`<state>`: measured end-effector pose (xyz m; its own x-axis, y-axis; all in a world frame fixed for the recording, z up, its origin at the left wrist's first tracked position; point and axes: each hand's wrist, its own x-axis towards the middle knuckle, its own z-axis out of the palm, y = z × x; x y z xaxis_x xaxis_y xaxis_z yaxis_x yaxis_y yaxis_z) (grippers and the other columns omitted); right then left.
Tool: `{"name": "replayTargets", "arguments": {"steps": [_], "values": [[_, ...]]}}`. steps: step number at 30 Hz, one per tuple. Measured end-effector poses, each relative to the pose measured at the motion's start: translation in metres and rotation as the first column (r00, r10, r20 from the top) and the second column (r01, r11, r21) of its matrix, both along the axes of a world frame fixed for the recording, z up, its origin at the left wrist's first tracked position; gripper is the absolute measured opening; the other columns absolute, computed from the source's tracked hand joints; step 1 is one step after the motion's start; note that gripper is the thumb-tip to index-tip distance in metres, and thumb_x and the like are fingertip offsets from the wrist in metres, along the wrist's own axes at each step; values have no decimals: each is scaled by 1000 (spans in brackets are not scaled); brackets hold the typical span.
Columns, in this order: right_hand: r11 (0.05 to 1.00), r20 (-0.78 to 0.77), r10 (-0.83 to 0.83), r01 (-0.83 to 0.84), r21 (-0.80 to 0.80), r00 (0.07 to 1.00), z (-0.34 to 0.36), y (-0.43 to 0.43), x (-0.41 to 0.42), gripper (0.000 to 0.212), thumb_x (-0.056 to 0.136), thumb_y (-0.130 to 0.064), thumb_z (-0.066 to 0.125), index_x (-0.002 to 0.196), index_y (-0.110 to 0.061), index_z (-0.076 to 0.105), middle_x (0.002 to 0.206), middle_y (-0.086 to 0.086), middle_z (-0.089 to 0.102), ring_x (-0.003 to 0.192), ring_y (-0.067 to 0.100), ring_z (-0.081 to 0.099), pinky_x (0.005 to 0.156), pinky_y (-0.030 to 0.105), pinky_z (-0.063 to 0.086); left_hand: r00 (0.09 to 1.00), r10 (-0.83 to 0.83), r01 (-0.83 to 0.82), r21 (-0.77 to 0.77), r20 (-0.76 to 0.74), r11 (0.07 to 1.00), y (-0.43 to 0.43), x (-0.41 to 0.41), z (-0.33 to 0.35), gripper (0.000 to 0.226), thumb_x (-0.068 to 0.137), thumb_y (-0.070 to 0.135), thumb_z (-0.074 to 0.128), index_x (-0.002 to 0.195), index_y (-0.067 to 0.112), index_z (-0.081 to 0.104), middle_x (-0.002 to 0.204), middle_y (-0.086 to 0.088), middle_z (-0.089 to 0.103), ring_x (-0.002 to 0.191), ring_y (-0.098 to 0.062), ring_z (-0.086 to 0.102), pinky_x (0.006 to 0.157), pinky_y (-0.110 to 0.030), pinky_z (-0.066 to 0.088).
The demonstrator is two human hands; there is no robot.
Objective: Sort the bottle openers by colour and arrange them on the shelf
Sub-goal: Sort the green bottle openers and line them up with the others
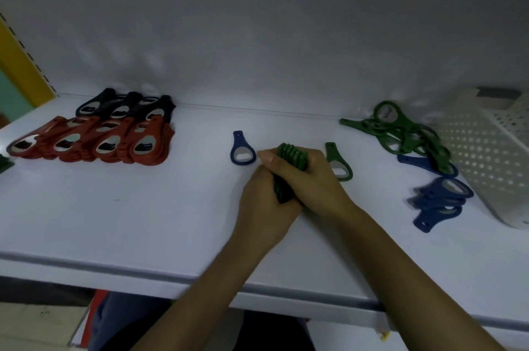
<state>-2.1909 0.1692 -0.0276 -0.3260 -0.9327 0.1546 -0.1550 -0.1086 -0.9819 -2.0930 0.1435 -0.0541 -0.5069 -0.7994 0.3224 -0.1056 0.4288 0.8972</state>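
My left hand (264, 207) and my right hand (312, 179) are both closed around a stack of green bottle openers (290, 157) held on edge at the middle of the white shelf (128, 216). A single blue opener (242, 149) lies flat just left of my hands. One loose green opener (339, 162) lies just right of them. Red openers (94, 140) lie in overlapping stacks at the left, with black openers (128, 106) stacked behind them. At the right sits a loose heap of green openers (400, 130), and below it several blue openers (438, 200).
A white perforated basket (492, 150) stands at the shelf's right end. The back wall rises behind the shelf. A yellow slotted upright (20, 64) frames the left side. The shelf's front edge (200, 282) runs under my forearms. Something dark green (4, 164) shows at the far left edge.
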Motion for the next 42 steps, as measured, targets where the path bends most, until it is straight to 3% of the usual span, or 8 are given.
{"name": "replayTargets", "arguments": {"steps": [4,7,14,21,28,31,35,42], "values": [[997,406,-77,79,13,911,11,1,8,27,82,-26,70,93,-2,71,101,18,71,96,28,68,86,34,57,999,48,-48,3,-12,999,7,6,8,31,84,22,68,109,29,51,94,18,60,88,-1,61,68,-9,45],[1000,828,-30,20,23,560,23,-2,20,23,77,-23,72,91,-6,68,101,14,72,88,24,71,78,38,59,989,145,-146,-137,-14,980,13,25,18,55,74,55,62,118,34,38,101,25,55,89,6,58,75,-9,47],[962,968,75,-274,-8,237,41,-16,111,37,88,-38,58,106,-7,63,99,10,69,88,23,66,80,34,52,889,457,-360,-642,-16,677,-10,108,49,61,77,69,50,117,23,47,92,-4,71,73,-17,68,63,-16,44],[864,946,210,-500,-61,247,43,-45,220,39,96,-38,44,106,-7,65,85,9,69,80,18,67,72,26,56,761,636,-450,-810,-127,376,-46,222,52,57,91,65,31,117,17,49,77,-10,70,59,-24,66,56,-27,44],[860,778,197,-486,156,597,20,-83,259,41,91,-34,58,123,-7,60,110,15,67,89,19,68,77,28,54,715,679,-689,-334,-167,643,-71,272,28,30,87,55,48,86,25,53,69,19,57,68,7,57,56,-8,40],[934,353,284,-340,107,891,18,-101,244,36,83,-19,70,117,-11,60,91,1,72,80,10,69,68,19,53,777,629,-589,-331,18,737,-100,299,33,38,86,55,48,83,18,59,72,11,60,71,0,57,59,-12,39],[765,-136,640,-610,206,756,42,-123,234,26,79,-11,73,104,-14,65,79,-7,72,78,6,69,70,18,54,853,338,-217,-318,399,923,-134,324,64,45,86,59,45,91,18,62,81,2,63,75,-12,58,65,-29,44],[806,164,370,-404,433,914,34,-151,259,18,76,-21,77,89,-12,69,79,4,71,68,14,64,56,23,54,773,531,-372,-431,347,822,-176,352,72,54,93,59,20,109,18,51,86,2,58,74,-12,54,64,-27,39]]}}
